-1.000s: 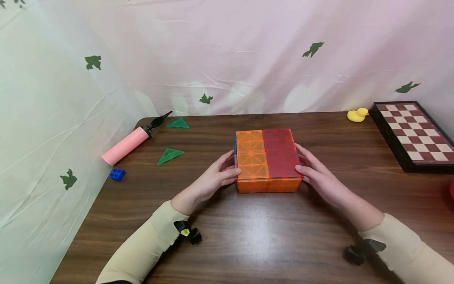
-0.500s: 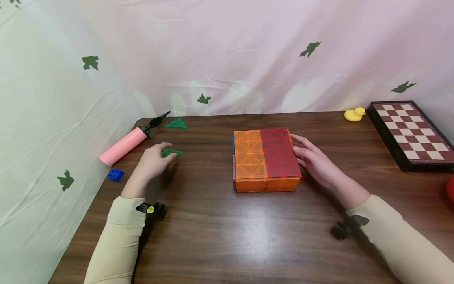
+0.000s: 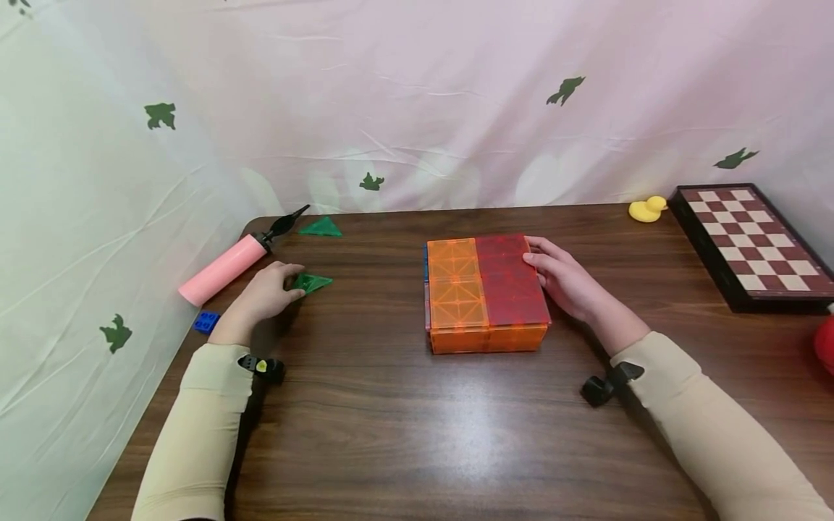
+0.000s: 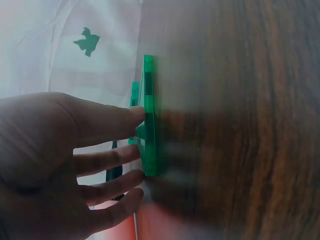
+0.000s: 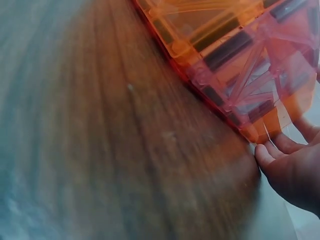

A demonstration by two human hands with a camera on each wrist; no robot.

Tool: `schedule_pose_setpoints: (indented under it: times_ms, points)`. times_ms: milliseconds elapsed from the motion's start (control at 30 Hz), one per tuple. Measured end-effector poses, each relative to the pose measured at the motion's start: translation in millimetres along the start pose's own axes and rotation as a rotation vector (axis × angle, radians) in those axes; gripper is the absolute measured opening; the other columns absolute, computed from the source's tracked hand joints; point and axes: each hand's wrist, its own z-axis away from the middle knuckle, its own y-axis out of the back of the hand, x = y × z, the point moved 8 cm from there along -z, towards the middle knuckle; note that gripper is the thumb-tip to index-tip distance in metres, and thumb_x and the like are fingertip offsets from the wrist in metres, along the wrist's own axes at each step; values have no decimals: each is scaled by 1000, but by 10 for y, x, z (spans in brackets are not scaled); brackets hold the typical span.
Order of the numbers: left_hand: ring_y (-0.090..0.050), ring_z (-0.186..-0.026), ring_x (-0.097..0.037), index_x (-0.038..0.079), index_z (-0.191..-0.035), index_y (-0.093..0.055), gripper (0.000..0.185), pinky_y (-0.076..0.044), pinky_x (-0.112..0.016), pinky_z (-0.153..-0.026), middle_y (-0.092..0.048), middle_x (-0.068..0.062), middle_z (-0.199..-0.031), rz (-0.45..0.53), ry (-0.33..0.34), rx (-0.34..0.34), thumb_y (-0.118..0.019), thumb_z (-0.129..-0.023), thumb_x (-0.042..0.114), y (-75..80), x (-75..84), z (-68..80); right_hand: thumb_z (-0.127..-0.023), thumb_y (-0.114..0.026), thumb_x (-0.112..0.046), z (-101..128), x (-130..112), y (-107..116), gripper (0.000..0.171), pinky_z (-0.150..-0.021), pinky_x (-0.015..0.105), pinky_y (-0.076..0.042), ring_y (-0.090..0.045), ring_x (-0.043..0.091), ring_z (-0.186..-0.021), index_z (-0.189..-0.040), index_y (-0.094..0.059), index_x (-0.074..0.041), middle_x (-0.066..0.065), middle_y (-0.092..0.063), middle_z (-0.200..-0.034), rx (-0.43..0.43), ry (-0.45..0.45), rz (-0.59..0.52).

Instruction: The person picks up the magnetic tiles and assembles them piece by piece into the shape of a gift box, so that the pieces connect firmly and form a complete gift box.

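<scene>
**Left hand on a green triangle, right hand on the tile box**

From the head view, the left hand [image 3: 263, 293] touches a green triangle [image 3: 311, 281] near the bench's [image 3: 417, 420] left edge. The left wrist view shows straight fingers [image 4: 107, 122] against its edge. The right hand [image 3: 565, 278] rests, fingers relaxed, on the tile box [image 3: 485, 293] mid-bench; its wrist view shows fingertips [image 5: 265, 155] at a corner.

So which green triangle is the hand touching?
The nearer green triangle tile, which the left hand touches. The other green triangle tile lies untouched by the pink pump.

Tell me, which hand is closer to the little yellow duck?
Right. The right hand rests against the tile box, below-left of the duck; the left hand is far across the table.
</scene>
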Motion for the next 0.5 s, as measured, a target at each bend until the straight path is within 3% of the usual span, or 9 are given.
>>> schedule_pose_setpoints:
  times_ms: [200, 333, 500]
  points:
    - [-55, -115, -48, -10, -135, -56, 43, -46, -60, -97, -51, -32, -124, 43, -5, 9, -66, -97, 5, 1, 26, -15, -108, -51, -23, 1, 1, 4, 42, -94, 22, -50, -56, 15, -111, -147, -40, -11, 4, -54, -134, -8, 1, -7]
    - [-54, -111, -45, -10, -131, -50, 42, -46, -58, -94, -51, -32, -124, 69, 20, 7, -68, -96, 7, -4, 28, -16, -108, -51, -23, 4, 6, 5, 42, -96, 22, -49, -55, 15, -113, -147, -40, -11, 4, -54, -135, -8, -3, -8]
    - [-58, -102, -40, -5, -127, -46, 40, -49, -54, -86, -59, -30, -120, 109, 30, 74, -69, -96, 5, 17, 57, 26, -108, -51, -23, 0, 13, 8, 41, -96, 22, -49, -55, 15, -113, -147, -41, -12, 4, -53, -135, -6, -5, -10]
